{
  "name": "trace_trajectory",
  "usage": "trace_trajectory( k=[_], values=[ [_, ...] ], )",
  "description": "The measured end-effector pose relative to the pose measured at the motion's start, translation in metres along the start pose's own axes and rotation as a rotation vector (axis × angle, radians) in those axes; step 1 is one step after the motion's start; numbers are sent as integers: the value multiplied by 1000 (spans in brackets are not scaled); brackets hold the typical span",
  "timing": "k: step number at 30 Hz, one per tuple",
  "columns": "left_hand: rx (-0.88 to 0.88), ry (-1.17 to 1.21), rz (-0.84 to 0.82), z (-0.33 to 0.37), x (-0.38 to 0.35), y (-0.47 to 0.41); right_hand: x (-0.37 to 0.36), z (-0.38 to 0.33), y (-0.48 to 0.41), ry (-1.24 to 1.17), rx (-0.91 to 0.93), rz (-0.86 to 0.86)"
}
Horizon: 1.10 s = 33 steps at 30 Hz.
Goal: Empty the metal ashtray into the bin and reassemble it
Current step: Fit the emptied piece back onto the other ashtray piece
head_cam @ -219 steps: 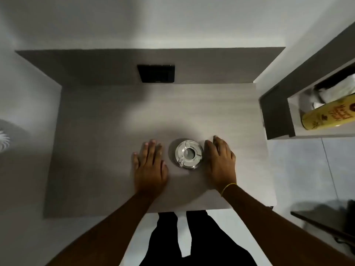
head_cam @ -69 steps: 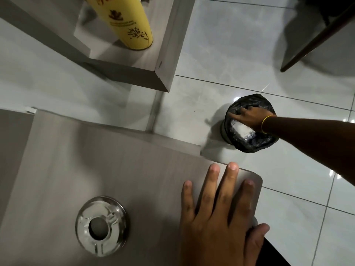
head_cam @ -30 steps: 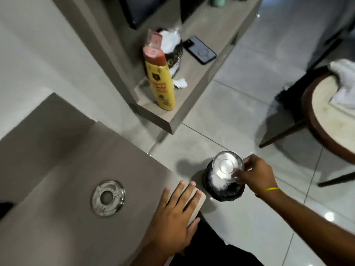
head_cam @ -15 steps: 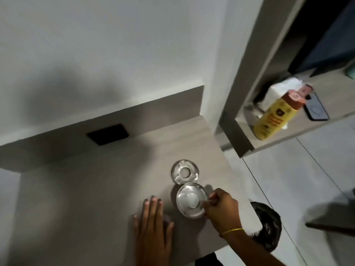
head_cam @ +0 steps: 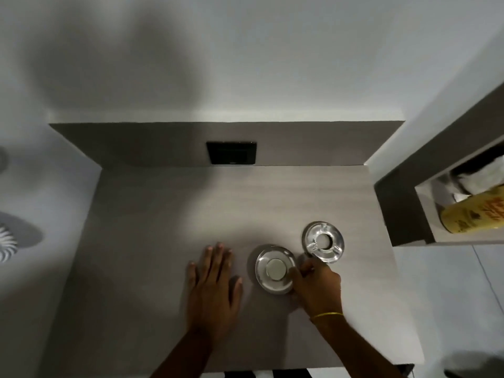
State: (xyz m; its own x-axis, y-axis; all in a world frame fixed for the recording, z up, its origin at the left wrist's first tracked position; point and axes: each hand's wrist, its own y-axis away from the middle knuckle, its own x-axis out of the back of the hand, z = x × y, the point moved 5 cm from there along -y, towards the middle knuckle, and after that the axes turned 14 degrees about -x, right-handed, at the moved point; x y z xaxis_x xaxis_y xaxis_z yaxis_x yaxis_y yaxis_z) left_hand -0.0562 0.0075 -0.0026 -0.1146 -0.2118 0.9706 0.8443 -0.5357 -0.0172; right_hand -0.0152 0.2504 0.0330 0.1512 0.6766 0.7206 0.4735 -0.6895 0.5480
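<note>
The metal ashtray lies in two parts on the grey table (head_cam: 163, 214). Its shiny bowl (head_cam: 275, 269) sits upright near the front middle. The ring-shaped lid (head_cam: 324, 242) with a centre hole lies just beyond and to the right of the bowl, apart from it. My right hand (head_cam: 317, 285) grips the bowl's right rim with its fingertips. To the left of the bowl, my left hand (head_cam: 214, 287) rests flat on the table with fingers spread. The bin is out of view.
A black socket plate (head_cam: 231, 153) is set in the table's back panel. To the right, a shelf (head_cam: 409, 214) holds a yellow bottle (head_cam: 474, 214) lying on its side and white tissue (head_cam: 480, 175). A white fan-like object (head_cam: 6, 242) is on the floor at left.
My right hand brought the bowl back from the bin on the floor and set it on the table beside the lid. The view swung back over the table. My left hand stayed flat.
</note>
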Motion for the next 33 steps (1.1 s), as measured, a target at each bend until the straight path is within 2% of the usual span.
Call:
trace_trajectory(
  k=[4, 6, 8, 10, 14, 19, 24, 28, 33],
  values=[
    [3, 9, 15, -1, -1, 0, 39, -26, -12, 145, 308, 224],
    [-4, 8, 32, -1, -1, 0, 44, -36, -29, 323, 372, 158],
    [-13, 16, 50, -2, -2, 1, 43, -41, -42, 532, 333, 33],
    [-21, 18, 70, -4, -4, 2, 41, -44, -49, 610, 328, -54],
    [-27, 9, 85, -4, -7, 0, 42, -51, -54, 711, 385, -47],
    [-39, -5, 102, -4, -7, 2, 48, -49, -43, 650, 389, -78],
    [-30, -26, 74, -2, -7, 1, 45, -61, -5, 380, 451, -129],
    [-36, -36, 52, -2, -6, 0, 11, -68, 30, 493, 543, -184],
    [-22, -29, 30, -2, -4, -1, -14, -68, 39, 613, 561, -127]
  ],
)
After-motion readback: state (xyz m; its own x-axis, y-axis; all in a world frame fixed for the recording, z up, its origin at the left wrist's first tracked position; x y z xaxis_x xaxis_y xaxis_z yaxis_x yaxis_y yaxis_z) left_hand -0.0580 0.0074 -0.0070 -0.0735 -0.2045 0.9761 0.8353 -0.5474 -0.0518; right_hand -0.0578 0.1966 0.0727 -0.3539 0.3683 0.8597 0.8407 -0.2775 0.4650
